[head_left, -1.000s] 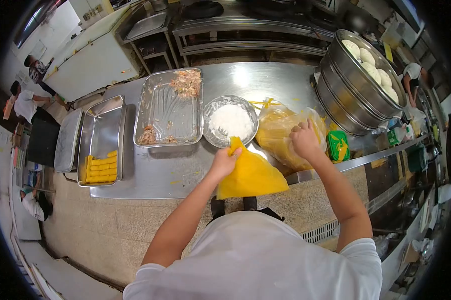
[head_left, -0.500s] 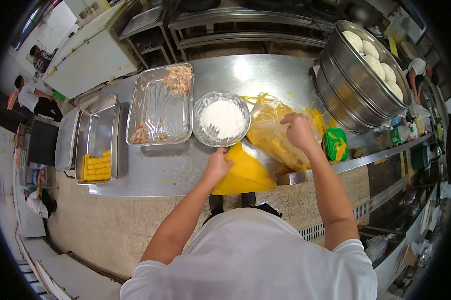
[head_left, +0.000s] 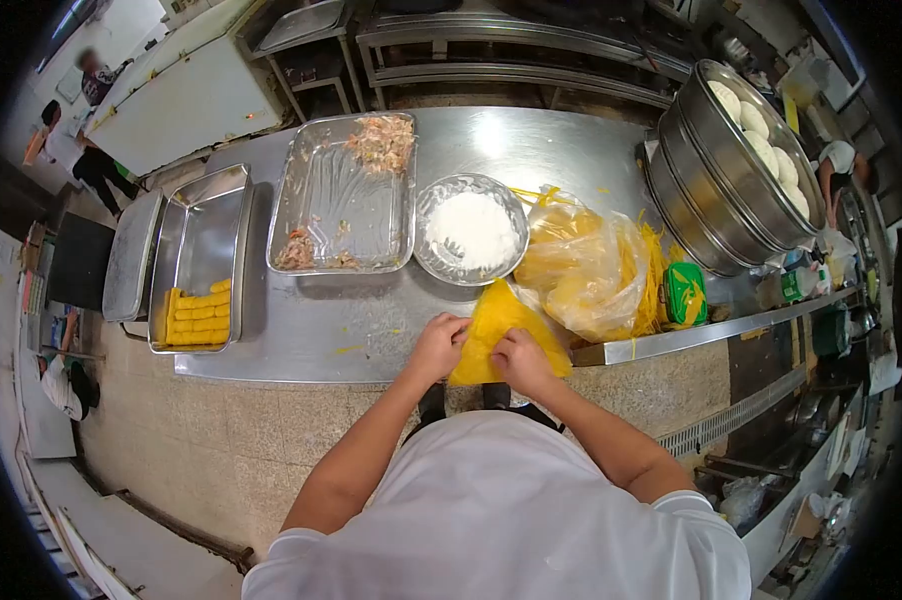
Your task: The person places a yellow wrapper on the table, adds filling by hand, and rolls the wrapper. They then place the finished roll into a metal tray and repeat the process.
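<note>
A thin yellow wrapper sheet (head_left: 489, 322) hangs over the table's front edge, close to my body. My left hand (head_left: 441, 347) pinches its left edge. My right hand (head_left: 522, 361) is closed on the sheet's lower middle, with the fingertips bent against it. Just beyond is a round metal bowl (head_left: 423, 262) holding white paste (head_left: 471, 230). To the right, a clear plastic bag (head_left: 611, 285) contains more yellow sheets, with loose strips spilling out beside it.
A metal tray (head_left: 341, 270) with minced filling (head_left: 383, 142) sits left of the bowl. Farther left, a deep pan (head_left: 196, 215) holds several yellow rolls (head_left: 199, 318). Stacked steamers (head_left: 691, 190) with buns and a green box (head_left: 685, 295) stand right. Other people are at far left and right.
My right hand has left the plastic bag and come down onto the yellow sheet. My left hand still grips the sheet's left side, slightly lower. The view has shifted a little.
</note>
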`<state>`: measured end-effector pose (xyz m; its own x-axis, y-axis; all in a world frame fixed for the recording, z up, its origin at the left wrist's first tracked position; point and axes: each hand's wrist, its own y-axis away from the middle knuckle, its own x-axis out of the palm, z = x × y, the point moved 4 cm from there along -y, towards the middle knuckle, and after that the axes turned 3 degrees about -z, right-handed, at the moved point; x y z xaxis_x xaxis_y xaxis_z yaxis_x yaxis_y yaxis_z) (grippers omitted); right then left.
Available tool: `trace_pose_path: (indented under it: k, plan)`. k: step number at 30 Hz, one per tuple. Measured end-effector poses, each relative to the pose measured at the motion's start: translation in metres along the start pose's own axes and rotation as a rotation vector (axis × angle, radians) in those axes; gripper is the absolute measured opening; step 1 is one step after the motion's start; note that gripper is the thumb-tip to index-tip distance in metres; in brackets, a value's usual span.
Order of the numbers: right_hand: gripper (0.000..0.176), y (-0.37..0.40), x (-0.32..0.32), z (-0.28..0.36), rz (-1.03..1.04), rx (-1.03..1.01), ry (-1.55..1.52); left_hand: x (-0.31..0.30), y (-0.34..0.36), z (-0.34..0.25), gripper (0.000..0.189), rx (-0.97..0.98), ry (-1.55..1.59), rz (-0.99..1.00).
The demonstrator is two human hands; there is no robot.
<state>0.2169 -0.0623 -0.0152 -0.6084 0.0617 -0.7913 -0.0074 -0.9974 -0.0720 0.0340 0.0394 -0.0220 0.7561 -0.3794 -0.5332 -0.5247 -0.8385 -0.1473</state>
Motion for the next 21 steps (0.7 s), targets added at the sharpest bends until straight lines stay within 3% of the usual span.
trace_pose_path:
  k: [2, 6, 9, 12, 15, 16, 19, 21]
  plan:
    - [0.018, 0.001, 0.002, -0.010, 0.029, 0.103, -0.075, -0.007, 0.004, -0.001, 0.031, -0.016, 0.060, 0.025]
    - [0.014, 0.002, -0.008, 0.022, -0.023, 0.015, 0.075, -0.006, 0.008, 0.016, 0.039, -0.137, 0.125, -0.014]
    - [0.013, 0.003, -0.002, 0.026, -0.082, 0.030, 0.125, 0.009, -0.011, 0.035, 0.049, -0.422, 0.507, 0.052]
    - [0.012, 0.006, 0.004, 0.023, -0.122, 0.069, 0.117, 0.002, -0.046, 0.005, 0.057, -0.698, 1.157, 0.067]
    - [0.011, 0.009, 0.002, 0.025, -0.148, 0.110, 0.119, 0.004, -0.068, 0.003, 0.061, -0.634, 1.249, 0.091]
    - [0.011, 0.007, 0.001, 0.025, -0.152, 0.131, 0.105, 0.004, -0.076, 0.007, 0.065, -0.669, 1.375, 0.017]
    - [0.009, 0.004, 0.001, 0.017, -0.195, 0.262, -0.042, 0.003, -0.091, 0.017, 0.071, -0.669, 1.370, -0.007]
    - [0.008, 0.003, 0.000, 0.004, -0.229, 0.400, -0.272, 0.001, -0.093, 0.024, 0.063, -0.694, 1.102, -0.039]
